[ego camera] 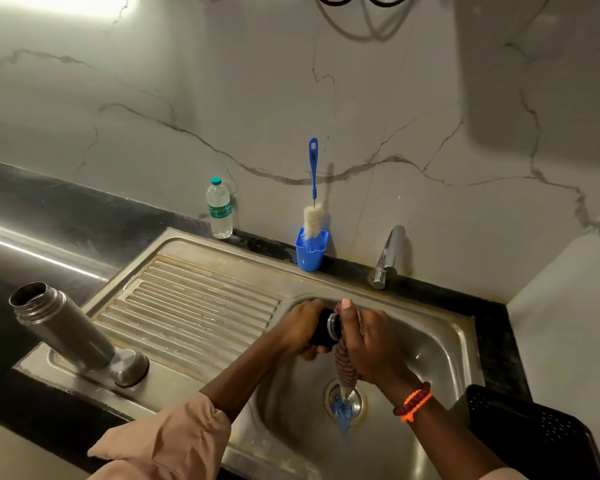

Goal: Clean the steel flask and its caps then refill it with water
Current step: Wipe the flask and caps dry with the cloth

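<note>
The open steel flask (61, 329) stands on the sink's drainboard at the left, with a steel outer cap (129, 367) beside its base. Over the sink basin (426, 344), my left hand (300, 329) grips a black inner cap (326, 329). My right hand (368, 344) holds a striped cloth (345, 367) against the cap's end, thumb raised. The cloth's lower end hangs down toward the drain (345, 401), where something blue lies.
A bottle brush (313, 202) stands in a blue cup (310, 251) at the back wall. A plastic water bottle (219, 209) stands left of it. The tap (388, 258) is behind the basin. A black perforated basket (530, 431) sits at right.
</note>
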